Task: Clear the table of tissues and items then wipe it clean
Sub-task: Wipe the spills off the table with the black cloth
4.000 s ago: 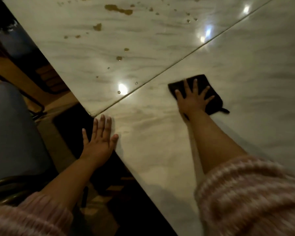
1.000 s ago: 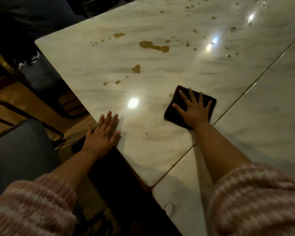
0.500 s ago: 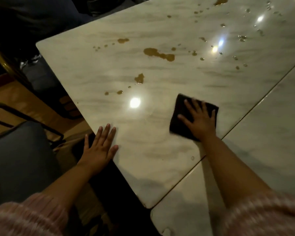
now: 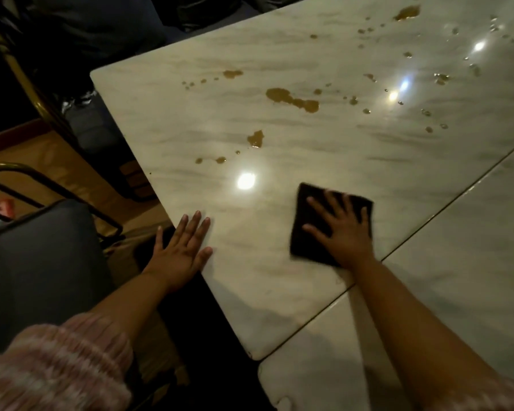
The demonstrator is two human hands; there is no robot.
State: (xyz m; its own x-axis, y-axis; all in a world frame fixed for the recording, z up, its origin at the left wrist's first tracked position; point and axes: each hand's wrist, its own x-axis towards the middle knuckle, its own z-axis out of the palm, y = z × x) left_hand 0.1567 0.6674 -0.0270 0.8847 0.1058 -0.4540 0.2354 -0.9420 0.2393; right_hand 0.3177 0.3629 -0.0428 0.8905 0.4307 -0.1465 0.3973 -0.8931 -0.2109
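Hands: left hand is lying flat and open, fingers spread, holding nothing; its fingers are resting on the near-left edge of the marble table while the palm is hanging past that edge. Right hand is pressing down flat, fingers splayed, on a dark cloth, not curled around it.

Cloth: it is lying flat on the marble, a little in from the near edge and just left of the seam.

Edges: the table's left corner is sitting at upper left, and its left edge is running diagonally down to a rounded near corner at bottom centre. The thin seam is running from that corner up to the right, dividing this top from a second marble top butted against it.

Open room: bare marble is lying all around the cloth, to its left towards the left hand and beyond it towards the spills.

Spills: brown stains are sitting well beyond the cloth, with smaller brown spots nearer and scattered droplets towards upper right.

Surroundings: a dark cushioned chair with a metal frame is standing just beside the left arm, off the table edge, over a wooden floor. Pink striped sleeves are covering both upper forearms.
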